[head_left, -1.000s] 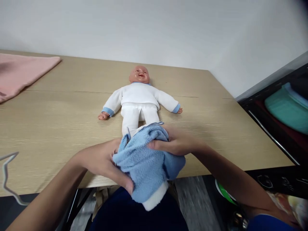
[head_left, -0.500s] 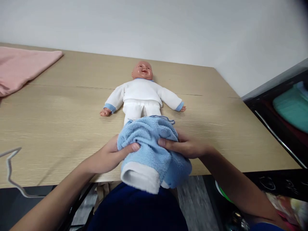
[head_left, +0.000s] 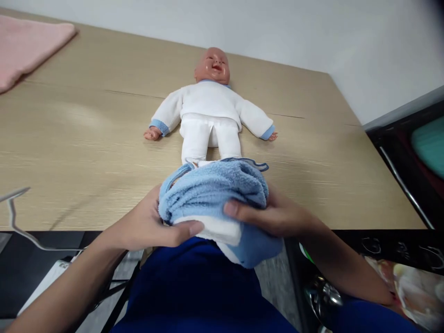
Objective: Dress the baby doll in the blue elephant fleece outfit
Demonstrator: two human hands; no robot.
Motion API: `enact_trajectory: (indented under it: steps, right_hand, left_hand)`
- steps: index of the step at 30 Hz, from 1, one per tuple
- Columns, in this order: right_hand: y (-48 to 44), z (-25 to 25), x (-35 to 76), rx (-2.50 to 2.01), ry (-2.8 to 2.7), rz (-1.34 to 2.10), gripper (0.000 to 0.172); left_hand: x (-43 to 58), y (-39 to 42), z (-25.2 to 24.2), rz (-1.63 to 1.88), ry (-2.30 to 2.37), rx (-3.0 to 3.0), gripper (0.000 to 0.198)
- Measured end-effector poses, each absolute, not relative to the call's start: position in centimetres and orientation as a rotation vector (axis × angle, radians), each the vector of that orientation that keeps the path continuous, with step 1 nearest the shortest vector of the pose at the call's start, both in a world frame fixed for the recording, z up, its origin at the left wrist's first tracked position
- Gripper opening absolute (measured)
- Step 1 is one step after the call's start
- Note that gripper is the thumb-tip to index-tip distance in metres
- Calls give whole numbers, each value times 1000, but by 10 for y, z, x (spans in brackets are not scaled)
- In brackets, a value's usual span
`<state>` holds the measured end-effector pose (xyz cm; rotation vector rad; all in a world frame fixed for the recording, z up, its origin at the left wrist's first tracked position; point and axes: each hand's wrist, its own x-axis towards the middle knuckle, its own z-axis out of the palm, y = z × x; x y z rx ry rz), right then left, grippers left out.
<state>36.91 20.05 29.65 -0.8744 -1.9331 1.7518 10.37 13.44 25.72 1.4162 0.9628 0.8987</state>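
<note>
A baby doll [head_left: 211, 101] in a white top with blue cuffs and white leggings lies on its back, feet towards me. Fuzzy blue baby trousers [head_left: 217, 187] with white cuffs are bunched at the ends of its legs. My left hand [head_left: 151, 224] grips the left side of the bunched cloth, thumb over a white cuff. On the other side my right hand [head_left: 272, 212] is closed on the cloth, thumb on top. The doll's feet are hidden by the trousers, and so are most of my fingers.
The doll lies on a wooden table [head_left: 114, 138]. A folded pink cloth [head_left: 31, 46] is at the far left. A white wire hanger [head_left: 15, 222] juts over the front left edge. Black shelving [head_left: 391, 138] with a teal item stands at the right.
My left hand has gathered the trousers further, bringing the white cuff up towards the waistband. My right hand keeps its hold. The camera view has tilted downwards.
</note>
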Motion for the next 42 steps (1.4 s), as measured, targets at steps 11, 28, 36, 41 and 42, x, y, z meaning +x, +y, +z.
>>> enact_trajectory:
  steps: [11, 28, 36, 41, 42]
  right_hand:
    - [179, 286, 348, -1157, -2087, 849, 32]
    - [182, 262, 341, -1157, -2756, 652, 46]
    - [179, 252, 349, -1068, -2755, 577, 69]
    - [188, 245, 357, -1051, -2578, 611, 34]
    - [191, 244, 359, -1035, -2540, 601, 27]
  left_hand:
    - [120, 106, 260, 877, 1298, 1459, 21]
    - [116, 118, 217, 709, 1601, 1944, 8]
    - [114, 117, 211, 929, 1308, 1813, 42]
    - [100, 128, 212, 881, 1270, 1795, 28]
    - [97, 132, 213, 877, 1256, 1810, 28]
